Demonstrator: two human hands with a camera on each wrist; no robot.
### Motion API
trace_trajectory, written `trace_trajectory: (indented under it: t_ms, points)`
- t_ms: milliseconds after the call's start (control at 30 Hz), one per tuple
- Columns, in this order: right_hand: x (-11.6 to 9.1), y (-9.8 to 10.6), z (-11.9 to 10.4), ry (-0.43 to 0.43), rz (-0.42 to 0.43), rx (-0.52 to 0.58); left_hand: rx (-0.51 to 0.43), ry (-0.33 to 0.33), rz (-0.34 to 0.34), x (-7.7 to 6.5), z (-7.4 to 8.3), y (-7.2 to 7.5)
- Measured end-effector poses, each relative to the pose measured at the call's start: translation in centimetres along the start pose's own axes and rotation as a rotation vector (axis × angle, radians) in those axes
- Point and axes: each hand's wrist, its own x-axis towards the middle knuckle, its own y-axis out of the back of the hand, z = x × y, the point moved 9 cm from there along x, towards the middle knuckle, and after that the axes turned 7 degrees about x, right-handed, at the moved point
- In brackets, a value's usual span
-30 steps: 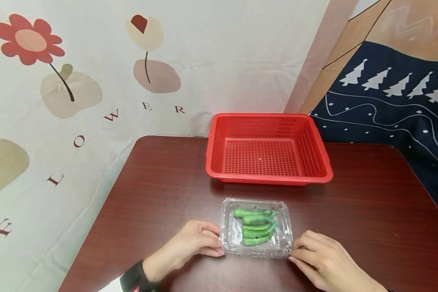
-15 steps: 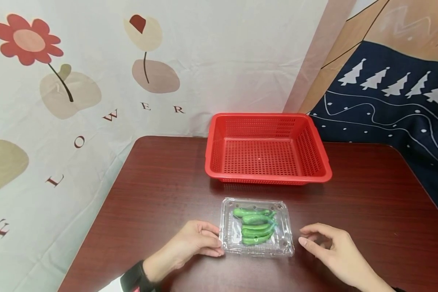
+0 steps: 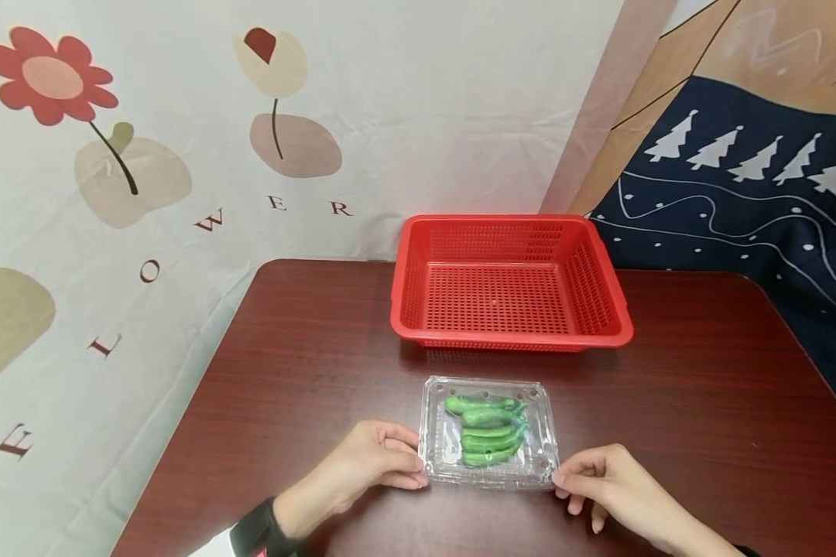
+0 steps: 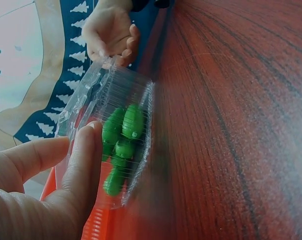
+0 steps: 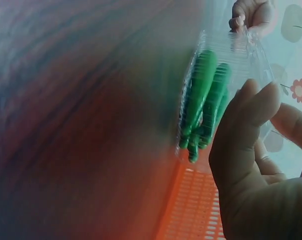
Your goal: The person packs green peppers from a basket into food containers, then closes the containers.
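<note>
A clear plastic clamshell box (image 3: pixel 440 445) with its lid down lies on the table in the head view. Inside it are several long green vegetables (image 3: pixel 491 437), seen also through the ribbed side wall in the left wrist view (image 4: pixel 133 120). My left hand (image 3: pixel 376 460) holds the box's left edge near the front corner, thumb toward me. At the front right corner, my right hand (image 3: pixel 613 487) pinches the lid edge between thumb and index finger, its other fingers loosely bent below. The right wrist view shows these right-hand fingertips (image 5: pixel 270 97) right at the box's rim.
Behind the box a red perforated plastic basket (image 3: pixel 495 340) stands at the back of the dark red wooden table (image 3: pixel 306 363). Printed cloths, one white with flowers (image 3: pixel 390 93) and one navy with trees (image 3: pixel 738 209), hang around the table.
The right hand came off the box's front right corner to the right, fingers apart, then returned to pinch that corner. The left hand and the box stayed nearly in place.
</note>
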Motion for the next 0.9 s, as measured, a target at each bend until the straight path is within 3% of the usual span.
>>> trace_trajectory:
  t_ms: [233, 900]
  points:
    - [0.23, -0.31, 0.60, -0.053, -0.010, 0.089, 0.007, -0.003, -0.001, 0.08, 0.04, -0.18]
    - [0.24, -0.82, 0.72, -0.017, -0.069, 0.129, 0.049, -0.010, 0.002, 0.26, 0.25, -0.70]
